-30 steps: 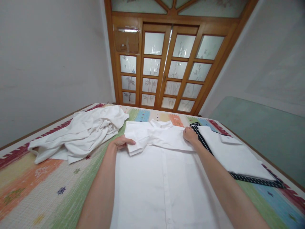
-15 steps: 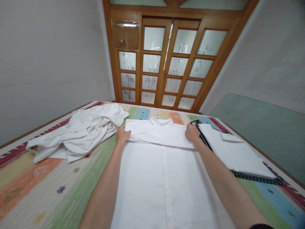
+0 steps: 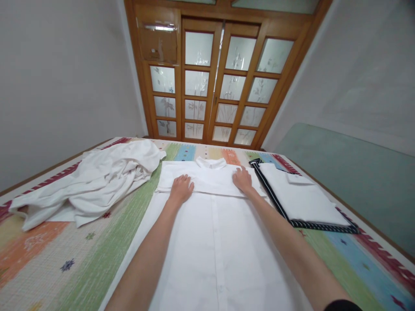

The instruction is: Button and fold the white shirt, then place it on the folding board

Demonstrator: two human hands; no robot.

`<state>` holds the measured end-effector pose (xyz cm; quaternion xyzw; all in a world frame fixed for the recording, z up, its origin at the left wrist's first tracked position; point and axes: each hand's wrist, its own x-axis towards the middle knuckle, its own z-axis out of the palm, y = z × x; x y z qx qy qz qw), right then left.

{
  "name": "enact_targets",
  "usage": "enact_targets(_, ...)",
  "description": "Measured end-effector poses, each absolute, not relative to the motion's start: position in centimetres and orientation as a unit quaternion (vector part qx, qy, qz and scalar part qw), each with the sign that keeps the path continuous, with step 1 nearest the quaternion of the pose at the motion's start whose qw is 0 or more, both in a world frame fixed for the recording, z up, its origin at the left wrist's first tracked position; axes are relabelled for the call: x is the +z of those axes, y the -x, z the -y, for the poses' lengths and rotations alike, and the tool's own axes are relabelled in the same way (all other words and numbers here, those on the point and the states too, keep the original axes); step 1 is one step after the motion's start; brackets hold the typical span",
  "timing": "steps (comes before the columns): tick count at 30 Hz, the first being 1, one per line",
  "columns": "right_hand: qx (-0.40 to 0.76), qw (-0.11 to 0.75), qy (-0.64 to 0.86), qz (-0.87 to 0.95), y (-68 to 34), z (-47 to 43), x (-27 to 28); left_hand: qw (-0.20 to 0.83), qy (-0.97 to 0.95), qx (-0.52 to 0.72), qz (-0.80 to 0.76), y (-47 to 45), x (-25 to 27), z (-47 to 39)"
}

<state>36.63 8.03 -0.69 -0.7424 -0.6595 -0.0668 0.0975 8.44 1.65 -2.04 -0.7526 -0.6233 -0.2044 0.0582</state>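
A white button-up shirt (image 3: 197, 242) lies spread in front of me, its collar at the far end and its button strip running toward me. Its sleeves are folded across the chest below the collar. My left hand (image 3: 182, 188) rests flat on the folded sleeves left of the middle, fingers stretched out. On the right part of the same folded band lies my right hand (image 3: 242, 178), fingers spread and slightly bent. Neither hand grips the cloth.
A crumpled heap of white cloth (image 3: 110, 177) lies on the left. To the right sits a folded white garment (image 3: 301, 201) on black, white-patterned cloth (image 3: 324, 226). A striped, colourful cover (image 3: 106, 246) lies beneath everything. Wooden glass-paned doors (image 3: 210, 82) stand beyond.
Both hands have let go of the folded sleeves' outer ends and moved inward onto the band, lying on top of it. The view has shifted slightly to the right.
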Motion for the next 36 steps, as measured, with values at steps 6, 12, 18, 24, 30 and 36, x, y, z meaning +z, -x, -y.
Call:
enact_targets(6, -0.011, 0.034, 0.7, 0.713, -36.4, -4.6, -1.8, -0.003, 0.755, -0.21, 0.621, -7.9, -2.3, -1.9)
enact_targets(12, -0.025, 0.03, 0.694, 0.719, -39.8, -1.9, -2.2, -0.036, 0.751, -0.24, 0.614, -8.0, -1.7, -1.6)
enact_targets(18, -0.025, 0.013, 0.667, 0.745, -42.5, -0.7, -0.7, -0.034, 0.768, -0.201, 0.607, -7.7, -0.8, -0.9)
enact_targets(24, -0.116, 0.009, 0.644, 0.756, -42.3, 2.3, 0.7, -0.018, 0.8, -0.211, 0.561, -7.6, -0.7, -0.6)
enact_targets(30, -0.186, -0.04, 0.611, 0.769, -41.4, 3.1, 1.7, -0.051, 0.806, -0.251, 0.534, -7.6, -1.1, -0.7)
enact_targets(36, -0.228, -0.041, 0.644, 0.729, -42.0, 2.2, 1.5, -0.078, 0.795, -0.277, 0.535, -7.5, -1.5, -0.8)
